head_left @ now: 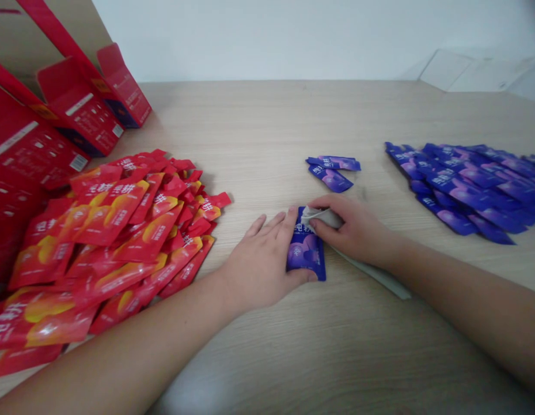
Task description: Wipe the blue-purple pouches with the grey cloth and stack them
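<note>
My left hand presses flat on a purple sachet lying on the wooden table, fingers and thumb around its left side. My right hand pinches a pale grey strip at the sachet's top edge; the strip runs back under my right wrist. Two more purple sachets lie just beyond my hands.
A heap of red and orange sachets covers the left side. Open red cartons stand at the back left. A row of several purple sachets lies at the right. A white sheet rests at the far right.
</note>
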